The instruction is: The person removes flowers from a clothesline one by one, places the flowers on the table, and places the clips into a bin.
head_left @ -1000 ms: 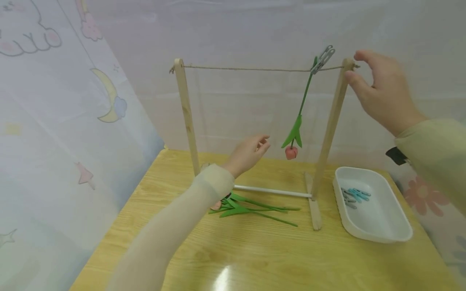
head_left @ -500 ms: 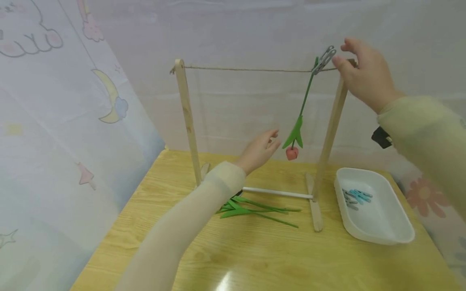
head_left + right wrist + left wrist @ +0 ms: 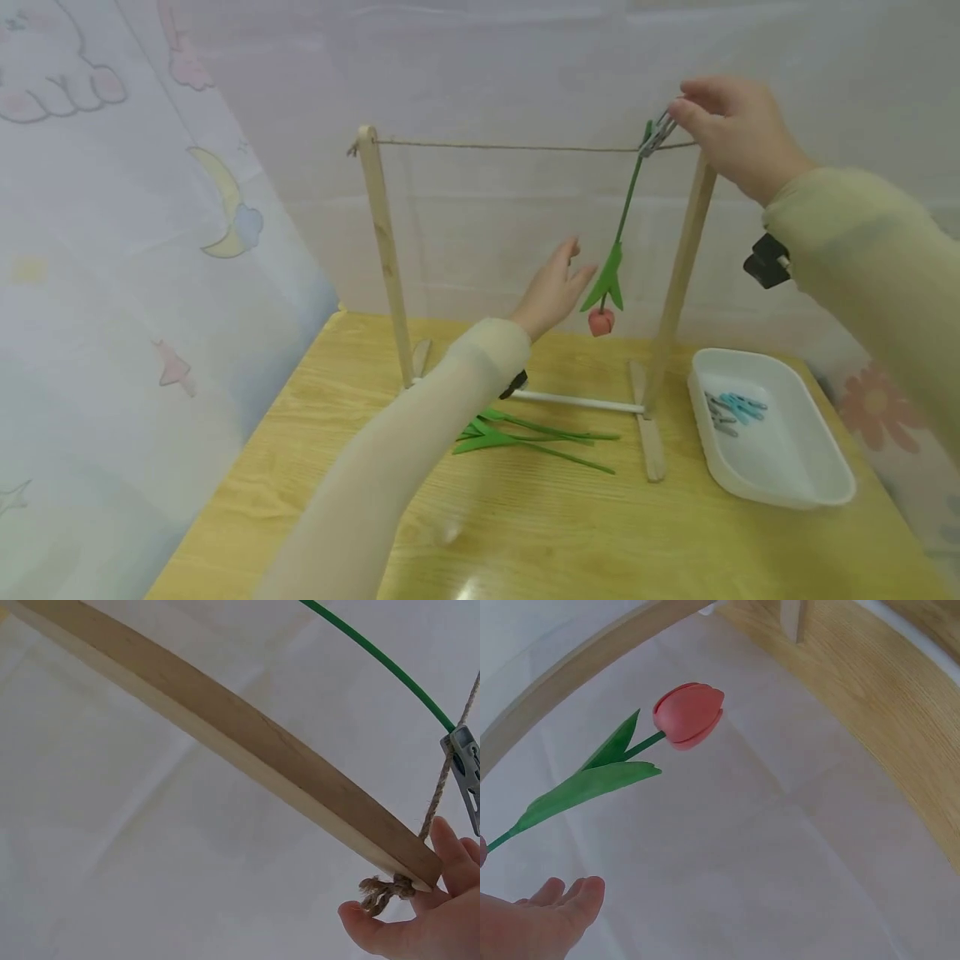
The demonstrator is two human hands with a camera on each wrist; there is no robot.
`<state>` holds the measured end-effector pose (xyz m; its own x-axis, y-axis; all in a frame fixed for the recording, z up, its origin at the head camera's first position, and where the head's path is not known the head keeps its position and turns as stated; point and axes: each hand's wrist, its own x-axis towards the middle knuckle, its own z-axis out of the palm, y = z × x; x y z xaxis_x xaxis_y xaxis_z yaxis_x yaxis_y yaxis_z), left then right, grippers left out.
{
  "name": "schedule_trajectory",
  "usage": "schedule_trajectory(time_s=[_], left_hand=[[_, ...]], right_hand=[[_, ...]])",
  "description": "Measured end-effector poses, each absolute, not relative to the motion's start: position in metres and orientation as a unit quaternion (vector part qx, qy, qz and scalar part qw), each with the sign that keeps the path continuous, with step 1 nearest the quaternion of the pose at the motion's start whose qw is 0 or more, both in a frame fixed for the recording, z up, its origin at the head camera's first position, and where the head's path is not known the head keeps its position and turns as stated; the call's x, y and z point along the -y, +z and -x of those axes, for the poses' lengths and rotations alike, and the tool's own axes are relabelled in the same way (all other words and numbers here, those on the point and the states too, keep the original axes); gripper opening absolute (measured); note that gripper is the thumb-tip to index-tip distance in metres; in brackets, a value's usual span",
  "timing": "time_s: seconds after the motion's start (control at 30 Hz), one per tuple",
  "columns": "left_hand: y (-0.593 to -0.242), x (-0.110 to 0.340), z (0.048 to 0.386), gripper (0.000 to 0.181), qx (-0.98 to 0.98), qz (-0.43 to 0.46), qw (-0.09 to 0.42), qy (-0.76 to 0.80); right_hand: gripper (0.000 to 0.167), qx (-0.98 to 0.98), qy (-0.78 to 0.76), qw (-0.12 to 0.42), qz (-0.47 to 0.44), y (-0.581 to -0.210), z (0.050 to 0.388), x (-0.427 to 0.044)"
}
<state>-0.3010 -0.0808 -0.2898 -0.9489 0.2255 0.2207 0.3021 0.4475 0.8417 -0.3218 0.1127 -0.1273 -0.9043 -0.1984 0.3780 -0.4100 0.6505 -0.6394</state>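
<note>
An artificial pink tulip (image 3: 688, 714) hangs head-down from a twine line (image 3: 510, 147), its green stem clamped by a grey clothespin (image 3: 657, 135). At the right end of the line, my right hand (image 3: 738, 133) reaches over the post top, thumb and forefinger at the clothespin's handles. The right wrist view shows those fingers spread around the post end, apart from the clothespin (image 3: 465, 769). Just left of the hanging tulip, my left hand (image 3: 553, 292) has its fingers parted and holds nothing. In the left wrist view its fingers (image 3: 585, 900) lie below the stem.
Wooden posts (image 3: 384, 242) and a white crossbar (image 3: 577, 402) form the stand on the wood-grain table (image 3: 525, 533). More green-stemmed flowers (image 3: 540, 437) lie in front, partly behind my left forearm. A white tray (image 3: 787, 450) at right holds grey and blue clothespins (image 3: 738, 407).
My right hand has moved left from the post to the clothespin's handles. My left hand has risen and moved right, closer to the tulip, with its fingers spreading.
</note>
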Motion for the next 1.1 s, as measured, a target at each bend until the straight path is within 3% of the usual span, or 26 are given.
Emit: schedule_trajectory(time_s=[0.57,0.93,1.1], left_hand=[[-0.266,0.051,0.32,0.058,0.834,0.168,0.054,-0.523],[-0.264,0.033,0.321,0.029,0.816,0.148,0.085,-0.552],[-0.267,0.038,0.322,0.027,0.776,0.15,0.095,-0.605]], right_hand=[[0.052,0.899,0.375,0.132,-0.182,-0.12,0.325,-0.115],[0.034,0.885,0.402,0.112,-0.206,-0.117,0.324,-0.123],[0.025,0.886,0.402,0.119,-0.196,-0.117,0.322,-0.122]])
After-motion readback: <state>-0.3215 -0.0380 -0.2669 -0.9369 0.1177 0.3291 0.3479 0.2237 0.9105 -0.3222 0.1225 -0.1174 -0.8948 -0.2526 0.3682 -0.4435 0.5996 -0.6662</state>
